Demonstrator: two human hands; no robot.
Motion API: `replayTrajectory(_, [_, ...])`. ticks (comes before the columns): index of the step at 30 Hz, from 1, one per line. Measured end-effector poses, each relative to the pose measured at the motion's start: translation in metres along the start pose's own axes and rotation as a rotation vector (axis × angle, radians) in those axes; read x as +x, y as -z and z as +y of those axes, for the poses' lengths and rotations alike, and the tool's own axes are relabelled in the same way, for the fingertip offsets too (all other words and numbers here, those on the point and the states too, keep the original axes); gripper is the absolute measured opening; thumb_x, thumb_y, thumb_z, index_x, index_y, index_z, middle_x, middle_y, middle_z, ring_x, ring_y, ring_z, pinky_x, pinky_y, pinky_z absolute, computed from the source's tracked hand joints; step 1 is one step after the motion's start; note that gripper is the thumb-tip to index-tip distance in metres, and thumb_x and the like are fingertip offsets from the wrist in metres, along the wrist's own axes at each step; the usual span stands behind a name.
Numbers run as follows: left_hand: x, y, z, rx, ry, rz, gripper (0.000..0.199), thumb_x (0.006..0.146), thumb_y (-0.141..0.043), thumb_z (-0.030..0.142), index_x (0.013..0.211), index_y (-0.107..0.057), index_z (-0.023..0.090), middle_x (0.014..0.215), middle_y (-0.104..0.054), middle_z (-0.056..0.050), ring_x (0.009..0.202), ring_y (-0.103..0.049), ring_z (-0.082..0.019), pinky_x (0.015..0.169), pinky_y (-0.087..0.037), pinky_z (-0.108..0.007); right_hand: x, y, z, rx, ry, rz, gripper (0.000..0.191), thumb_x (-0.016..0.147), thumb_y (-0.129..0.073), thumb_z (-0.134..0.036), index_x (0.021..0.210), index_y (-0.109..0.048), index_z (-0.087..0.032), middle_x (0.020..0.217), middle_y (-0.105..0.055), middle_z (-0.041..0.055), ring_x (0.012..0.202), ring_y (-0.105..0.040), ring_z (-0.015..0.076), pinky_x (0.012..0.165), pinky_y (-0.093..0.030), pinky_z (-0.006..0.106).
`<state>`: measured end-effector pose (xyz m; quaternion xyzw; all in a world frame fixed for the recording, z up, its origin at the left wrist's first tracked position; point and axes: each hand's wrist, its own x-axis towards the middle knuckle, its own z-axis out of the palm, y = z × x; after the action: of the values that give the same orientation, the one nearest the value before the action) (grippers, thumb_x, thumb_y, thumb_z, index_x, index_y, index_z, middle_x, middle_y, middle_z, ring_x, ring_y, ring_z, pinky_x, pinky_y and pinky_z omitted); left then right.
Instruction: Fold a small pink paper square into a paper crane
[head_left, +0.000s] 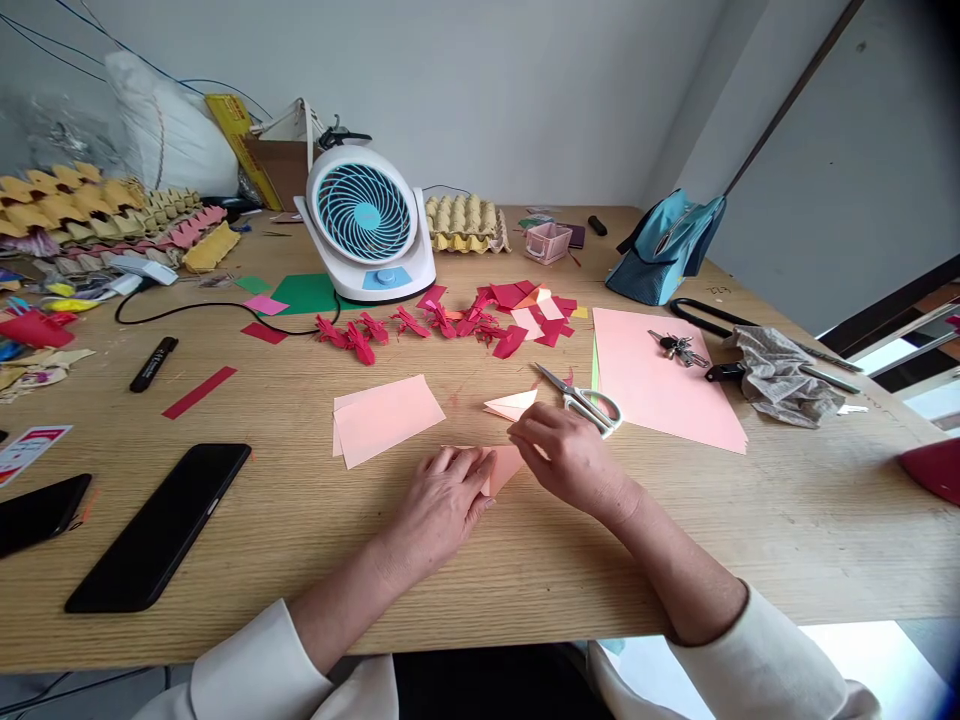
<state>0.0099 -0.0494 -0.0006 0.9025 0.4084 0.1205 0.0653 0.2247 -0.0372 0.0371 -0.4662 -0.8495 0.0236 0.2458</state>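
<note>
A small piece of pink paper (505, 466), partly folded, lies on the table between my hands. My left hand (444, 502) presses its left part down, with the thumb along the near edge. At the paper's far right corner my right hand (568, 458) is closed in a pinch; its fingertips partly hide the corner. Just beyond sits a folded pale pink paper triangle (513, 404). White-handled scissors (574, 394) lie behind my right hand with the blades pointing away to the left. Left of the triangle are two overlapping pink paper rectangles (391, 416).
Red folded paper pieces (409, 321) and red scraps stretch across the middle, before a white fan (367, 225). Large pink sheets (660, 375) with keys (681, 349) lie right, near a blue bag (664, 250). A black phone (161, 525) and a marker (154, 364) are left.
</note>
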Motion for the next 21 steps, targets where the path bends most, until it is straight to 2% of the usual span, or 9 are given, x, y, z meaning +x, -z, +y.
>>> replayTrajectory(4, [0.000, 0.000, 0.003, 0.056, 0.000, -0.025, 0.049, 0.094, -0.056, 0.032, 0.140, -0.045, 0.022, 0.139, -0.055, -0.008, 0.118, -0.049, -0.029, 0.092, -0.041, -0.044, -0.003, -0.008, -0.005, -0.090, 0.066, -0.177, 0.023, 0.099, -0.049, -0.023, 0.091, -0.070, -0.017, 0.088, -0.063, 0.0075, 0.076, -0.057, 0.0176, 0.070, -0.039, 0.030])
replayTrajectory(8, [0.000, -0.001, 0.004, 0.073, -0.008, -0.021, 0.054, 0.093, -0.057, 0.035, 0.143, -0.042, 0.021, 0.142, -0.053, -0.009, 0.123, -0.046, -0.030, 0.097, -0.036, -0.046, -0.004, -0.014, -0.007, -0.151, 0.066, -0.279, 0.023, 0.098, -0.049, -0.022, 0.089, -0.070, -0.016, 0.092, -0.063, 0.0093, 0.076, -0.057, 0.0180, 0.070, -0.041, 0.031])
replayTrajectory(14, [0.001, 0.001, 0.006, 0.062, 0.024, -0.071, 0.057, 0.094, -0.056, 0.041, 0.144, -0.040, 0.019, 0.145, -0.052, -0.009, 0.126, -0.044, -0.029, 0.100, -0.036, -0.045, -0.003, -0.016, -0.009, -0.163, -0.040, -0.381, 0.022, 0.097, -0.048, -0.018, 0.092, -0.069, -0.014, 0.097, -0.063, 0.0116, 0.088, -0.060, 0.0217, 0.075, -0.044, 0.031])
replayTrajectory(21, [0.001, 0.006, 0.007, 0.065, 0.019, -0.115, 0.063, 0.092, -0.059, 0.045, 0.146, -0.039, 0.018, 0.147, -0.048, -0.009, 0.128, -0.041, -0.028, 0.102, -0.038, -0.044, -0.003, -0.006, -0.021, -0.176, -0.092, -0.481, 0.023, 0.089, -0.049, -0.009, 0.104, -0.067, -0.013, 0.108, -0.061, 0.0148, 0.099, -0.058, 0.0259, 0.083, -0.048, 0.034])
